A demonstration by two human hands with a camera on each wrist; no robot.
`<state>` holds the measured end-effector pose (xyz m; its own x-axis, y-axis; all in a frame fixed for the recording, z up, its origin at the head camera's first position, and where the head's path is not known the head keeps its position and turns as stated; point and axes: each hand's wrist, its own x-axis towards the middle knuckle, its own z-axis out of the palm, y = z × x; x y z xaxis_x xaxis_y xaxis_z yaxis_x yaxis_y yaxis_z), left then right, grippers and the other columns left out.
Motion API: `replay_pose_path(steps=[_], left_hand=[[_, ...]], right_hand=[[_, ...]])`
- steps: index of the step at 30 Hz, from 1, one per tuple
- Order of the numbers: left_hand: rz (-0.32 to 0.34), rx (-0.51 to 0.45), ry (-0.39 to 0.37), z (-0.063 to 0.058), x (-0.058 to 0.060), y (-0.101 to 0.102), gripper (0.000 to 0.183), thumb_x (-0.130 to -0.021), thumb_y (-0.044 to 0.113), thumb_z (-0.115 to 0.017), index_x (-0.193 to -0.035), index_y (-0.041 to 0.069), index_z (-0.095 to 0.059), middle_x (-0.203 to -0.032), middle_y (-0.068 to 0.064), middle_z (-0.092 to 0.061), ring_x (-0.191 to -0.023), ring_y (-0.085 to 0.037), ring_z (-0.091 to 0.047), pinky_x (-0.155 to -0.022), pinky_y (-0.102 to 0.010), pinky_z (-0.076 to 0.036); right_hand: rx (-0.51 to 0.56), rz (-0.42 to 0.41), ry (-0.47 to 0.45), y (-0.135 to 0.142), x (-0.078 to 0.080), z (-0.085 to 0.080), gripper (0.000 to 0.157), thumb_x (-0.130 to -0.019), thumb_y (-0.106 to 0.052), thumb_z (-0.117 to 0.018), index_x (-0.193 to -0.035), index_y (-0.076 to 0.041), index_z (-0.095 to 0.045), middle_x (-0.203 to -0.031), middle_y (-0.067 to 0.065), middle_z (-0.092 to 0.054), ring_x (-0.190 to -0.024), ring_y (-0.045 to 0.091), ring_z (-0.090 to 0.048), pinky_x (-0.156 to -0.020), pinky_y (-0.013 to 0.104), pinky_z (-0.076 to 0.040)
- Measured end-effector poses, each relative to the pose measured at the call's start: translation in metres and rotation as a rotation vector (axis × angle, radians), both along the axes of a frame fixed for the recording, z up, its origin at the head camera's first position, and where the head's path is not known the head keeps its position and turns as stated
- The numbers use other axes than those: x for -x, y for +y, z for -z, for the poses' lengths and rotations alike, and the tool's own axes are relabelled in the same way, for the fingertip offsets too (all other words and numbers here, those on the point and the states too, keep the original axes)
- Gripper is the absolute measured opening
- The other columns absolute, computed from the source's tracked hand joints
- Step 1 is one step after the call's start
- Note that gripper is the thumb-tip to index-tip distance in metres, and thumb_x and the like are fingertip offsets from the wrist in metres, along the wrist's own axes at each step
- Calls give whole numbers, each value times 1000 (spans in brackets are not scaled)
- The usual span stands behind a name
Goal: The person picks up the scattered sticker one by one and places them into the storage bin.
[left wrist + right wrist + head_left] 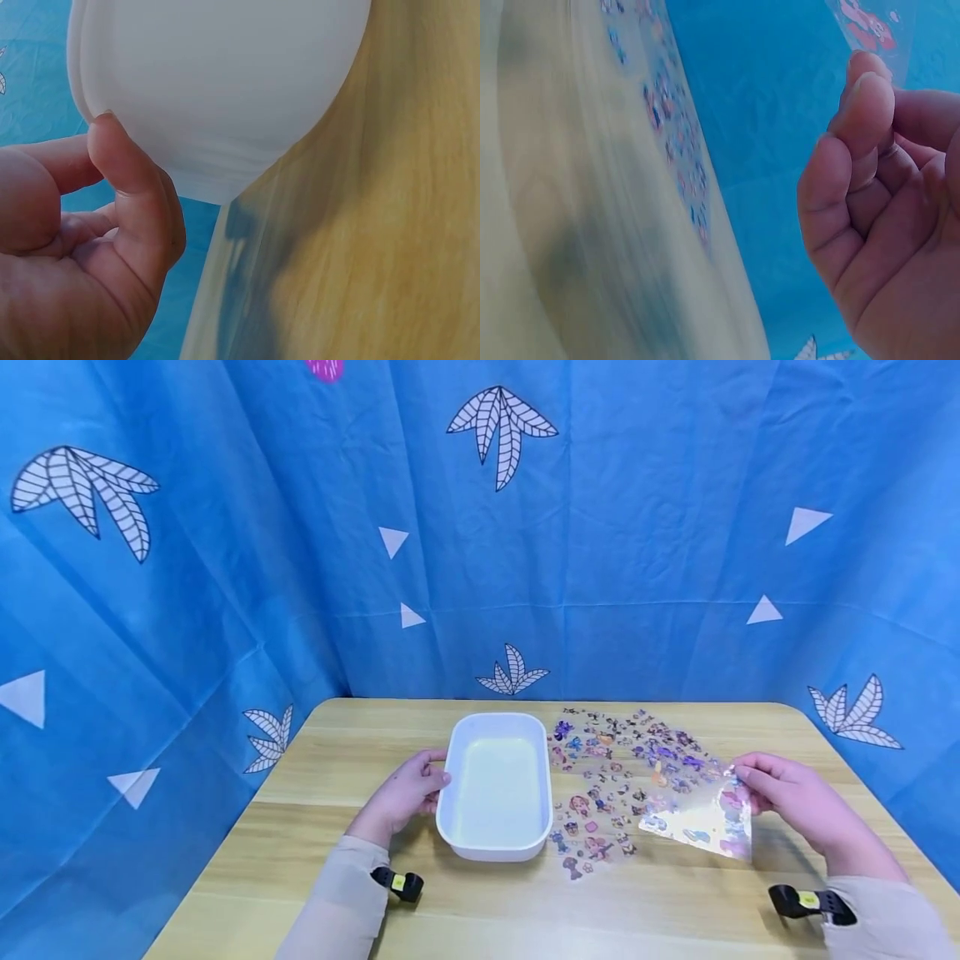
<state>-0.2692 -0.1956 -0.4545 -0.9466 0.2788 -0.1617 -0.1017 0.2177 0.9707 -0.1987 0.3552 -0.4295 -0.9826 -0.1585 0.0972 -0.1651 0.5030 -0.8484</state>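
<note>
My left hand (408, 792) holds the left side of a white plastic tub (493, 853), its thumb at the rim. The left wrist view shows the tub's pale wall (217, 82) close up with the fingertips at its edge. Nothing lies inside the tub. On the right, my right hand (787, 797) pinches the corner of a clear sticker sheet (697, 827), raised and shiny with light. Only a piece of this sheet (866, 26), with a pink figure, shows in the right wrist view, above the fingertips.
More clear sticker sheets (592, 827) with small colourful figures lie spread and overlapping right of the tub. Everything stands on a light wooden table (315, 852). A blue patterned curtain (637, 527) hangs behind and at both sides.
</note>
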Motion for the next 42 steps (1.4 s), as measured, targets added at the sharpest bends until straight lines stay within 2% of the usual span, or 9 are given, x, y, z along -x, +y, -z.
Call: replay_pose_path(steps=[5,11,19,29,34,42], left_hand=[[-11,11,-1,-3,-2,1,47,-102,11,-59,-147,5,-45,-100,-16,-61,-74,-22,-61,-62,-32,-56],[-4,8,1,0,-3,-2,48,-102,10,-59,-148,3,-43,-100,-16,-60,-74,-21,-60,-61,-32,-55],[-4,5,-1,0,-4,-2,48,-103,10,-58,-148,4,-44,-104,-17,-61,-78,-24,-63,-66,-35,-58],[-9,4,-5,4,-2,-3,48,-102,12,-60,-148,5,-45,-105,-17,-60,-79,-25,-63,-66,-36,-58],[-13,1,3,5,0,-3,48,-102,10,-59,-147,5,-45,-104,-17,-60,-77,-23,-61,-64,-33,-57],[-25,17,6,3,-1,1,48,-102,10,-58,-148,4,-44,-103,-17,-59,-78,-24,-61,-63,-33,-57]], right_hand=[[56,-15,-30,-24,15,-7,34,-110,-16,-42,-123,12,-57,-84,10,-60,-69,18,-60,-67,31,-57],[131,-65,-82,-63,40,-11,30,-108,-12,-44,-124,11,-56,-86,13,-58,-70,18,-59,-67,35,-58],[133,-104,-120,-107,69,-14,29,-107,-15,-46,-123,5,-59,-84,13,-57,-72,20,-57,-69,38,-58],[224,-105,-152,-152,94,-10,26,-106,-13,-47,-123,2,-59,-89,14,-63,-75,23,-61,-75,42,-59],[224,-105,-155,-173,105,-10,24,-106,-15,-48,-121,-1,-61,-88,13,-64,-74,23,-61,-74,41,-58],[184,-92,-184,-204,113,-11,20,-106,-19,-51,-115,-6,-64,-89,12,-63,-76,25,-60,-75,44,-55]])
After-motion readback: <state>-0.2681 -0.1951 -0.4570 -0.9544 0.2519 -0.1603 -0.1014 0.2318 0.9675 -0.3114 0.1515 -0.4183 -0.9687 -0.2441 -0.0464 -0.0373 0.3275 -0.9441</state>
